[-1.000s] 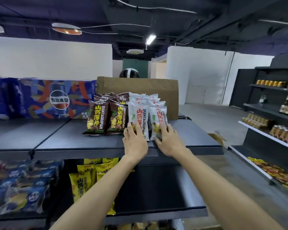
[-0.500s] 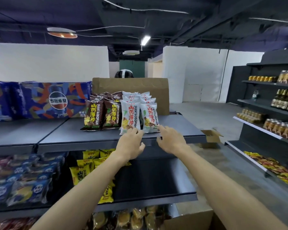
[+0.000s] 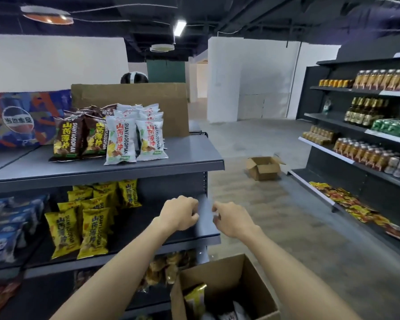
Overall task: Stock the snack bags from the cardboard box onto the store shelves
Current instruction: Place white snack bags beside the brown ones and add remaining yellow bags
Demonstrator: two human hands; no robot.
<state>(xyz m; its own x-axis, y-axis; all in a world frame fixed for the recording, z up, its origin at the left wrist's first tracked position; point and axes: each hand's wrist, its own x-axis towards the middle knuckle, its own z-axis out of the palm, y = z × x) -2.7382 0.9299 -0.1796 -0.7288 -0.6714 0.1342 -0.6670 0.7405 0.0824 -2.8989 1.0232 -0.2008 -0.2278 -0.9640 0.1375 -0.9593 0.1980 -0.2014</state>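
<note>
White snack bags (image 3: 134, 137) and brown snack bags (image 3: 76, 137) stand in rows on the top shelf (image 3: 189, 162). Yellow snack bags (image 3: 88, 225) fill the left part of the second shelf (image 3: 203, 232). An open cardboard box (image 3: 238, 282) sits at the bottom, with a yellow bag and white bags inside. My left hand (image 3: 180, 212) and my right hand (image 3: 231, 219) hang in front of the second shelf's right end, above the box. Both hold nothing, with fingers loosely curled.
A tall cardboard sheet (image 3: 148, 107) stands behind the white bags, with a person's head (image 3: 134, 77) beyond it. A blue soda case (image 3: 21, 118) sits at the left. A small open box (image 3: 263, 167) lies in the aisle. Drink shelves (image 3: 367, 135) line the right side.
Both hands let go of the white bags on the top shelf and dropped down to the second shelf's level. The view tilted down, and the cardboard box came into sight.
</note>
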